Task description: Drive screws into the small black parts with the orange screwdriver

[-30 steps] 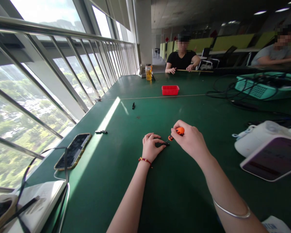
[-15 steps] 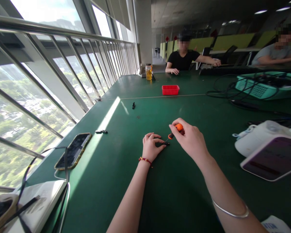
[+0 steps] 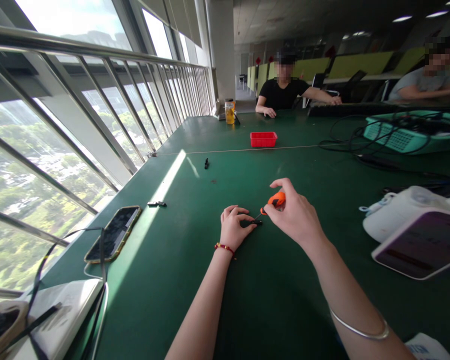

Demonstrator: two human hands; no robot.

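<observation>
My right hand (image 3: 296, 212) grips the orange and black handle of a screwdriver (image 3: 278, 199), its index finger lifted off the handle. The thin shaft slants down to the left, and its tip meets a small black part (image 3: 257, 222) on the green table (image 3: 195, 300). With thumb and fingers, my left hand (image 3: 234, 225) pinches that part against the tabletop; much of it is hidden by the fingers. Two more small black pieces lie to the left: one piece (image 3: 157, 204) by the sunlit strip, another piece (image 3: 206, 163) farther back.
A phone (image 3: 114, 235) and a notebook (image 3: 71, 300) with cables lie at left. Beyond stand a red tray (image 3: 263, 140) and a jar (image 3: 229, 112). A white device with a screen (image 3: 423, 245) and a teal basket (image 3: 393, 135) are at right. Two people sit across.
My right hand has shifted its grip on the screwdriver, the index finger now raised and more of the handle showing. My left hand and the black part stay in place.
</observation>
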